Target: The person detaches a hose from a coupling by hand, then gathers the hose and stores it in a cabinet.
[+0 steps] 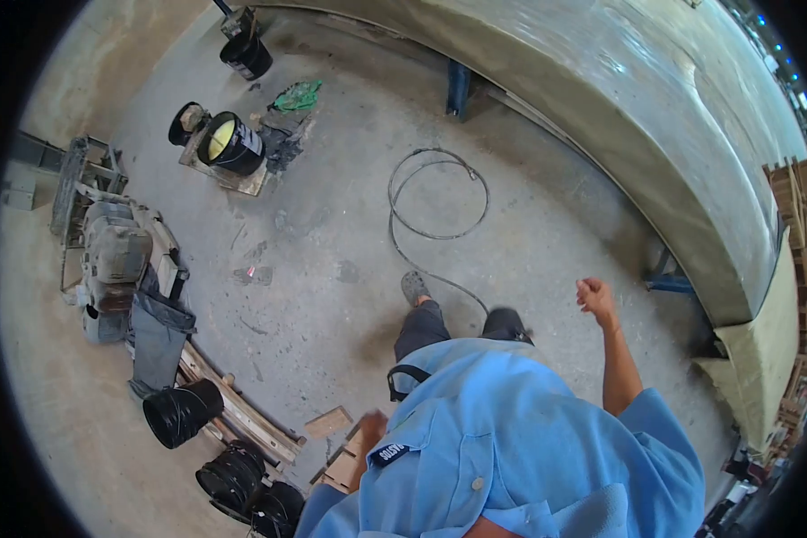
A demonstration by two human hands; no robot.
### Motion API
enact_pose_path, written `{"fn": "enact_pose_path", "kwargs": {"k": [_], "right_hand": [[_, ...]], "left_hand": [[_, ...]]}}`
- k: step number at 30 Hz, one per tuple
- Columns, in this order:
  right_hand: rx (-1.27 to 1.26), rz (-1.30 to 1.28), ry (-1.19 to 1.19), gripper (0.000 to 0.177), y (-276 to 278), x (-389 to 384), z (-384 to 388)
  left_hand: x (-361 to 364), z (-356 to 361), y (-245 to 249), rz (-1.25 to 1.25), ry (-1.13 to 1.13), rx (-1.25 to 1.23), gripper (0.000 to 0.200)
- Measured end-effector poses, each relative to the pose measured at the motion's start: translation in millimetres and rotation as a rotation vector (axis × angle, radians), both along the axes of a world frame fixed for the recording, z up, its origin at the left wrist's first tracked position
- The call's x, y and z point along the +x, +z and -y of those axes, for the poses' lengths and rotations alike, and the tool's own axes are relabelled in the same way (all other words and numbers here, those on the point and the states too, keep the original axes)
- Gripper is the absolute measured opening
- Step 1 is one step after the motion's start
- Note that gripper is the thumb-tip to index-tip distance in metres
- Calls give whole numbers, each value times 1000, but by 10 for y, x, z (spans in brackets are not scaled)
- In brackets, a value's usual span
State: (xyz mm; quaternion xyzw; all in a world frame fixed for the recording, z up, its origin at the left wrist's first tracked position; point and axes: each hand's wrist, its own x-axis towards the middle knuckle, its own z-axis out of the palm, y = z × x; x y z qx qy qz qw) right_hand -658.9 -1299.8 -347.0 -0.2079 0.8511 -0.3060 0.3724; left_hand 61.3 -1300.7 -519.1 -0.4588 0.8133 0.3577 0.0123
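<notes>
My right hand (594,298) swings out to the side over the concrete floor, its fingers loosely curled with nothing visible in them. Down by my left hip is my left hand (374,425), small and blurred, so its fingers do not show clearly. Near it on the floor lie a small wooden board (329,422) and another pale wooden piece. A thin dark hose (438,237) lies looped on the floor ahead of my feet, with one end running to my right foot. Neither hand touches it.
A large curved, tan-edged shell (547,67) stands on blue supports (457,90) ahead and right. To the left are a black bucket with yellow contents (233,143), a green plastic bag (298,96), a dusty machine (117,255) and several black buckets (183,413).
</notes>
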Motion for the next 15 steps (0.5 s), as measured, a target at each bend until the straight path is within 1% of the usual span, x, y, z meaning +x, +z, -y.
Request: {"fn": "enact_pose_path", "kwargs": {"k": [1, 2, 3, 4, 5, 6, 7, 8, 9, 10, 11, 12, 13, 14, 15], "right_hand": [[62, 93, 12, 35, 1, 31, 96], [82, 103, 1, 35, -11, 83, 167], [169, 114, 12, 34, -36, 110, 260], [255, 128, 23, 34, -72, 125, 355], [296, 154, -2, 32, -151, 105, 445], [314, 165, -8, 32, -206, 80, 574], [326, 189, 1, 32, -267, 39, 711], [340, 213, 12, 31, -346, -22, 859], [361, 224, 13, 31, -625, -128, 980], [394, 120, 125, 32, -1053, -281, 1069], [426, 18, 241, 32, -1362, -429, 1182], [446, 31, 246, 32, -1553, -564, 1479], [461, 4, 349, 32, -1788, -700, 1903], [482, -14, 452, 32, -2015, -753, 2243], [387, -139, 511, 32, -2371, -842, 2539]], "left_hand": [[90, 470, -134, -75, -172, -233, 22], [-101, 1077, 197, -77, 352, 172, 24], [-519, 1828, 884, -190, 1004, 410, 27], [-780, 2435, 1355, -304, 1215, 403, 35], [-943, 2935, 1741, -424, 1146, 306, 43], [-1124, 3356, 2069, -489, 1146, 250, 41], [-1271, 3653, 2297, -554, 1148, 195, 40], [-1354, 3807, 2436, -533, 1155, 208, 40], [-1424, 3936, 2513, -476, 1165, 188, 39], [-1488, 4036, 2474, -419, 1174, 170, 39], [-1475, 4041, 2359, -301, 1190, 249, 43], [-1407, 3962, 2215, -183, 1203, 327, 46], [-1312, 3757, 1962, -58, 1158, 335, 47], [-1208, 3408, 1697, -59, 1119, 280, 42], [-1287, 3262, 1680, 184, 1078, 468, 30]]}}
